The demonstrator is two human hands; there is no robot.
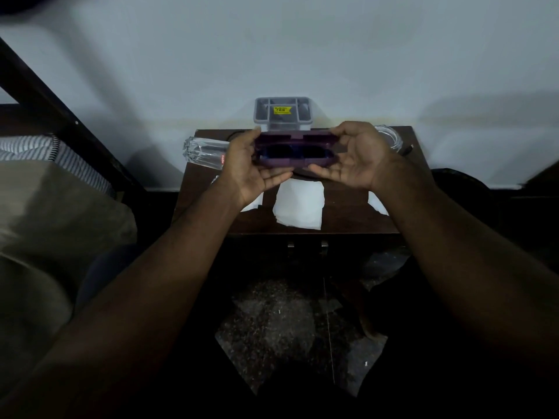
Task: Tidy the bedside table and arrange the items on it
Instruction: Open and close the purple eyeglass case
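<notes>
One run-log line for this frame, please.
left hand + right hand: hold open purple hard spectacle case by its ends | where: over dark wooden bedside table | inside: too dark to tell

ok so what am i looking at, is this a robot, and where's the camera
No robot: these are a person's two bare arms, filmed by one wide-angle camera worn on the head, looking forward and down. The left hand and right hand each grip one end of a purple case, held above a bedside table; the case looks partly open, its contents too dark to tell. On the table lie white paper sheets in front, a clear bottle on its side at the left edge, a coiled cable at the back right, and a grey organiser with a yellow sticker against the wall.
</notes>
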